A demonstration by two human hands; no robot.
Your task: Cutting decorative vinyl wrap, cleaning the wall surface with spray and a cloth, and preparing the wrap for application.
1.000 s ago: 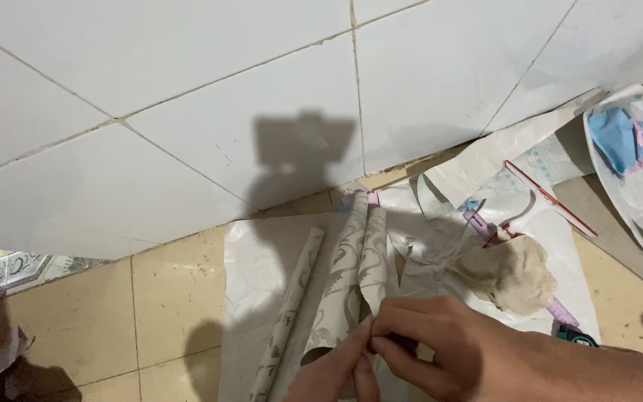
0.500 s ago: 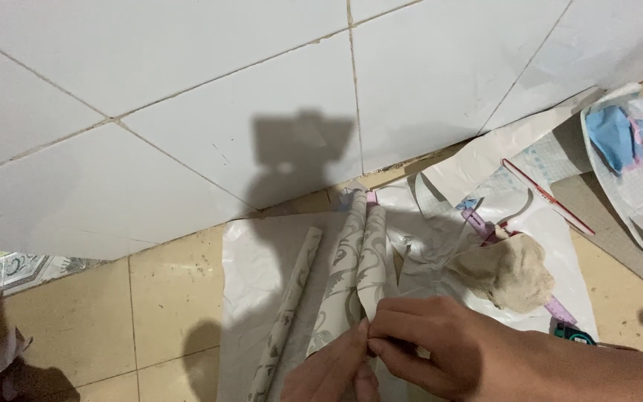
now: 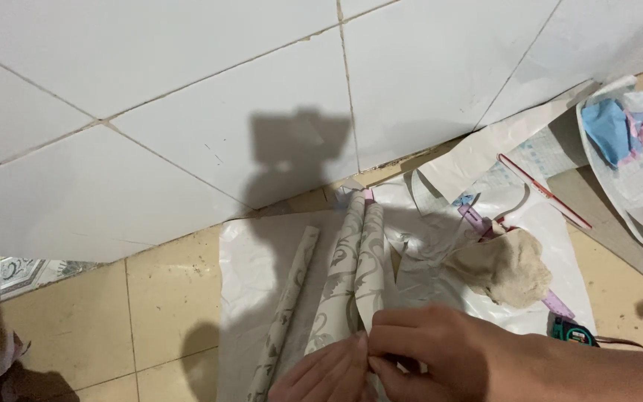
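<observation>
A: Hands?
B: Both at bottom edge of view, fingertips meeting. Right hand (image 3: pixel 440 350) pinches the near end of the patterned wallpaper roll (image 3: pixel 351 275), grip clenched on its edge. Left hand (image 3: pixel 329 372) touches the same end from below; only partly in frame, can't tell if it's closed on anything.
A: Roll's where?
B: Lying on a white plastic sheet (image 3: pixel 247 260) on the floor, far end pointing at the white tiled wall (image 3: pixel 225 112). A thinner rolled strip (image 3: pixel 288 298) lies just left of the roll, apart from it.
A: Other stuff?
B: Right of the roll: beige crumpled cloth (image 3: pixel 504 268) on the sheet. Past the cloth, a red-edged ruler (image 3: pixel 541 190) and a small tape measure (image 3: pixel 571 330). Blue rag (image 3: pixel 608 130) far right of the roll.
</observation>
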